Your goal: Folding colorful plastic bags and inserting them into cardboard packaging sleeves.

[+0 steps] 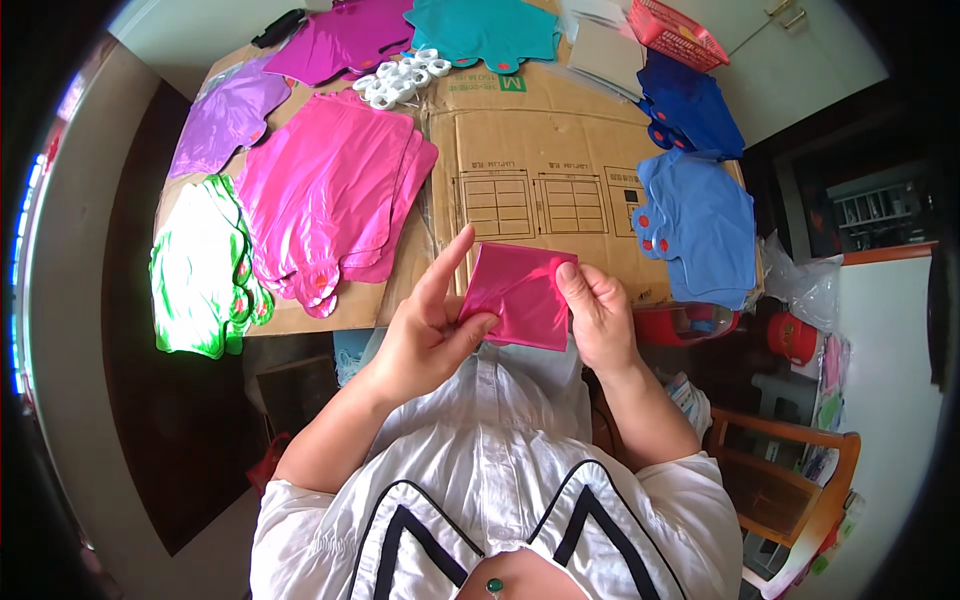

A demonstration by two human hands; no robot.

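Between my hands, just past the table's near edge, is a folded square of shiny pink film (518, 297). My left hand (425, 335) pinches its left side with the thumb on top, index finger stretched out and away. My right hand (603, 315) grips its right edge, thumb on the upper corner and fingers curled. To the left lies a stack of flat pink film pieces (330, 185), shiny and scallop-edged, of a similar colour to the folded square. The fingers under the square are hidden.
Cardboard (530, 140) covers the table. Around it lie flat film pieces: green-and-white (195, 270), lilac (230, 120), purple (335, 40), teal (485, 30), dark blue (690, 100) and light blue (705, 225). White rings (400, 80), a red basket (680, 35) and a wooden chair (780, 480) are also here.
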